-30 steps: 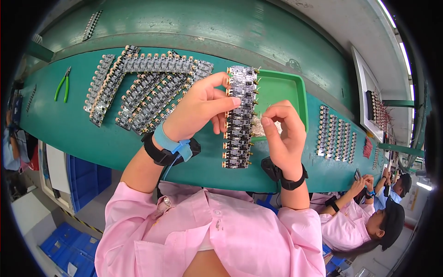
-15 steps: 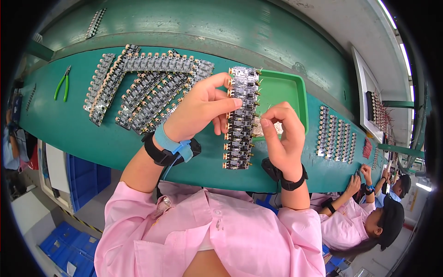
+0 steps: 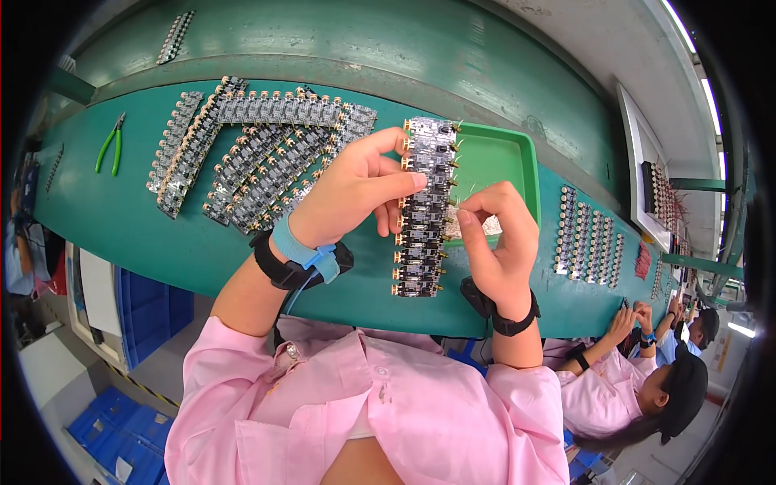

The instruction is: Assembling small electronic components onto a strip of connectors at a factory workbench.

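Left hand [image 3: 356, 190] pinches circuit-board strip [image 3: 424, 234] by its left side near green tray [image 3: 533, 170], leaving right edge accessible to right hand [image 3: 505, 234], thumb and forefinger nearly together, any held part too small to tell.

The view comes from the left of two wide fisheye cameras on the person's head. It looks down and forward at close range, with the hands [image 3: 353, 190] near the middle, the pink shirt [image 3: 311, 432] below and the green worktop [image 3: 89, 202] curving from side to side beyond them.
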The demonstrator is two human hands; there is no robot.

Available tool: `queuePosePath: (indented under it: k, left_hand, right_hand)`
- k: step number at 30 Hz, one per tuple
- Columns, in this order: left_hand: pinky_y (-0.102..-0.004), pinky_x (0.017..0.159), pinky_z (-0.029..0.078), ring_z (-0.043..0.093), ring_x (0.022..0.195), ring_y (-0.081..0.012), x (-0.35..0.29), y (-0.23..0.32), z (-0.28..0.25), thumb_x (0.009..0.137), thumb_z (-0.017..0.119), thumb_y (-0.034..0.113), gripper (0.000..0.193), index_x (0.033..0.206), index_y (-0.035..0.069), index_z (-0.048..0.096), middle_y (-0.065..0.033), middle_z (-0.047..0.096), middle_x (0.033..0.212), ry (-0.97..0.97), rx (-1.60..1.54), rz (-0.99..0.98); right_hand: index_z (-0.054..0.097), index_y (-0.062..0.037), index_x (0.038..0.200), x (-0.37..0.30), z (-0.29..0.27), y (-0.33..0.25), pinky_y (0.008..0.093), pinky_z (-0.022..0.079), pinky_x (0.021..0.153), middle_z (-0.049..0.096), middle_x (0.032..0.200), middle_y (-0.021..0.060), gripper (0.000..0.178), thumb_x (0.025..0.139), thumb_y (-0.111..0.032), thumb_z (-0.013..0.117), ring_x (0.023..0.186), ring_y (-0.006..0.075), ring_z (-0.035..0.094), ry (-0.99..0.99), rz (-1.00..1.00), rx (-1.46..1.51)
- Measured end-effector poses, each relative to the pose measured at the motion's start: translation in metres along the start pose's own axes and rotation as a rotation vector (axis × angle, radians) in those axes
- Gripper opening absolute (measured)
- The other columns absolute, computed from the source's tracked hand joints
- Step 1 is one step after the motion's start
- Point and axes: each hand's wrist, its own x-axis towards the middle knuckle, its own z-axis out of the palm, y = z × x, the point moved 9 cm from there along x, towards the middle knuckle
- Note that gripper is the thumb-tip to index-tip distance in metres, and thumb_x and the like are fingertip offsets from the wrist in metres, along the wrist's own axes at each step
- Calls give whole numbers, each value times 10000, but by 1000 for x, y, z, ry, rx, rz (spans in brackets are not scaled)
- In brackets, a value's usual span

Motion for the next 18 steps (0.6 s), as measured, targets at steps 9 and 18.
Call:
queuePosePath:
  k: [9,18]
  left_hand:
    - [-198,348,416,540,448,-91,1,-4,3,823,570,108,354,1135,-6,447,-17,551,607,-16,44,-28]
    - [-195,356,415,541,452,-89,1,-5,2,821,571,107,359,1146,12,454,-10,549,607,-16,44,-36]
  right_hand:
    - [530,18,800,-1,1,20,219,385,580,505,719,49,76,751,64,567,641,114,469,2,122,47]
    - [555,19,801,-1,-5,26,217,389,582,510,723,36,74,749,39,604,651,103,478,32,134,18]
